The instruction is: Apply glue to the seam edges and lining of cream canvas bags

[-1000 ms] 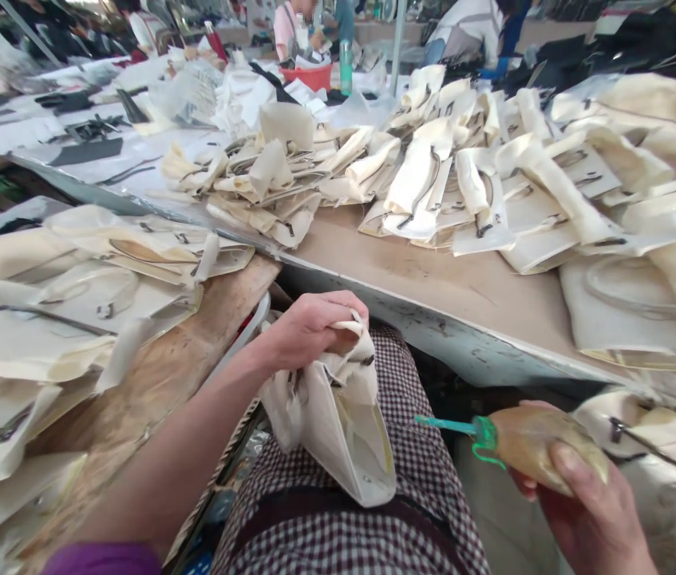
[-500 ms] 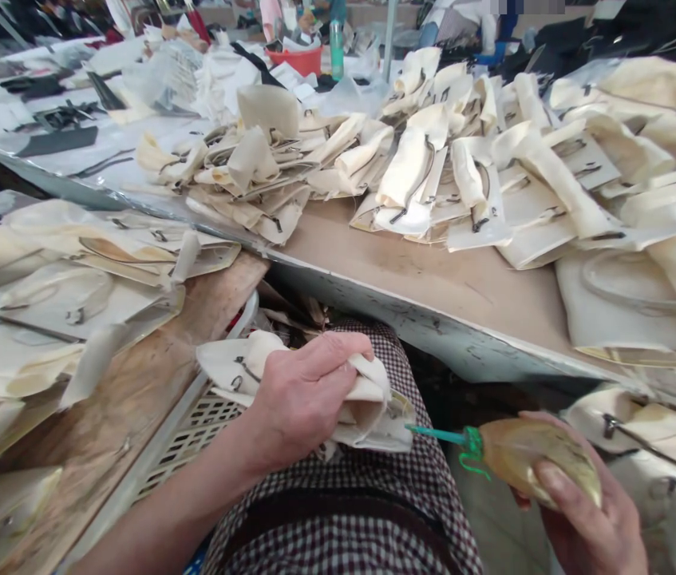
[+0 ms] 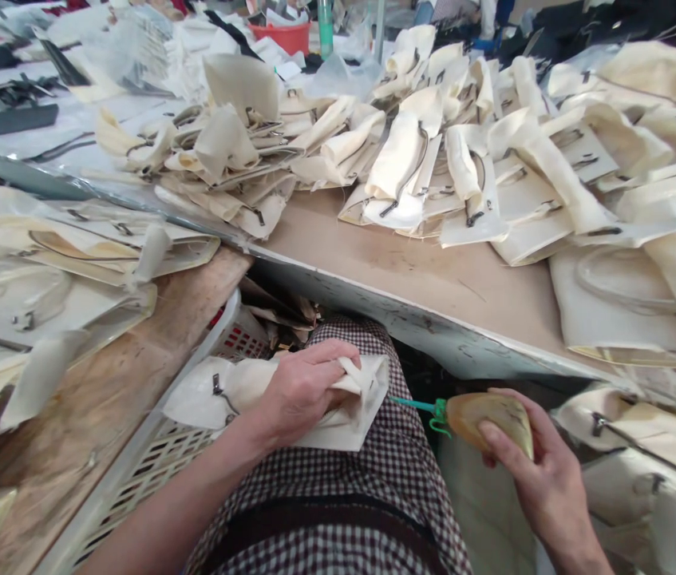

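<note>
A cream fabric bag piece [image 3: 338,427] with a dark zipper lies across my lap, its right end turned up into an open edge. My left hand [image 3: 305,391] is closed on it, fingers gripping the folded upper part. In my right hand [image 3: 535,447] is a squeeze bottle [image 3: 484,419], amber-coloured, with a thin teal nozzle and green tie around its neck. The nozzle points left and its tip is at the right edge of the bag piece; whether they touch I cannot tell.
Heaps of similar cream pieces [image 3: 403,168] cover the tan table [image 3: 373,247] ahead. More lie on the wooden board [image 3: 128,375] at left and at lower right [image 3: 642,463]. A white plastic basket [image 3: 134,479] stands beside my lap. A red tub [image 3: 281,37] is far back.
My right hand has brought the bottle leftward and slightly up, closer to the bag piece. The piece now lies flatter, with its right end opened out more. The view has shifted a little.
</note>
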A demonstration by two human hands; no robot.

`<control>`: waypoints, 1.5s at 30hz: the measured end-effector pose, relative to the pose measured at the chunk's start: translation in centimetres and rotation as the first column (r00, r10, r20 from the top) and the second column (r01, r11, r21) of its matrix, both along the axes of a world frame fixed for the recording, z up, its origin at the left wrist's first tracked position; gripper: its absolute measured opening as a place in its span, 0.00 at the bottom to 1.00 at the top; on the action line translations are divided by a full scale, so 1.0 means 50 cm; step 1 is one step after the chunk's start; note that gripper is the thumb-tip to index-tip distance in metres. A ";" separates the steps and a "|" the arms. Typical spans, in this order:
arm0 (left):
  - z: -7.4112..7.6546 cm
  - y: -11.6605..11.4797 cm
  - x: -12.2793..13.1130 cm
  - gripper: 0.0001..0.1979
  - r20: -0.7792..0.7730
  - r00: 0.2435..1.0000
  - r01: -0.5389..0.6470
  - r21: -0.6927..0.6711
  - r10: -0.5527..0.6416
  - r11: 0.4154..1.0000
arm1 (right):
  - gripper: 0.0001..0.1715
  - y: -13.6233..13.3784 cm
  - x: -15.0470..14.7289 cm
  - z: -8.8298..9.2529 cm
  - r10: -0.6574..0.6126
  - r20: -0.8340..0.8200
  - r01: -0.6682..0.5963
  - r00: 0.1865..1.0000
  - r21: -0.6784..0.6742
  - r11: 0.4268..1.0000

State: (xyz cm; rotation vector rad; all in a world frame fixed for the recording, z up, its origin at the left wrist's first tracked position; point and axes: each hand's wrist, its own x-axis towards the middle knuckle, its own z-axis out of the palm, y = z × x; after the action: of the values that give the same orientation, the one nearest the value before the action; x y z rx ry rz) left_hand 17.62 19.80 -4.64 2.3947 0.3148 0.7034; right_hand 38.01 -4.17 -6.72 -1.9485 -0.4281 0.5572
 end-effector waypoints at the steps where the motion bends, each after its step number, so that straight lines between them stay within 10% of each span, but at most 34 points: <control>1: 0.011 0.004 -0.001 0.05 -0.004 1.000 0.003 -0.028 -0.003 1.000 | 0.32 0.003 0.003 -0.001 0.013 -0.004 -0.013 1.000 0.006 1.000; 13: 0.168 0.028 -0.005 0.11 -0.162 0.951 0.206 -0.296 -0.261 0.933 | 0.31 -0.077 -0.003 0.027 -0.024 -0.351 0.127 0.936 0.276 0.953; 25: -0.018 0.049 0.115 0.10 -0.113 0.953 0.245 -0.263 -0.282 0.933 | 0.29 -0.123 -0.014 -0.006 -0.106 -0.157 0.109 0.982 0.017 0.994; 36: 0.004 0.094 0.131 0.11 -0.053 0.965 0.233 -0.292 -0.259 0.928 | 0.30 -0.046 -0.037 0.014 -0.089 -0.112 0.084 0.990 -0.047 0.995; 45: 0.051 0.070 0.179 0.10 -0.010 0.972 0.229 -0.171 -0.234 0.958 | 0.23 -0.105 0.024 0.001 -0.134 -0.213 0.188 0.968 0.257 0.948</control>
State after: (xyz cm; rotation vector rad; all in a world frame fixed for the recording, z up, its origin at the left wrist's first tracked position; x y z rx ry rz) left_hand 26.58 23.31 -2.11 2.2349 0.0982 0.5119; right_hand 39.22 -9.39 -6.67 -1.6265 -0.2065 0.5433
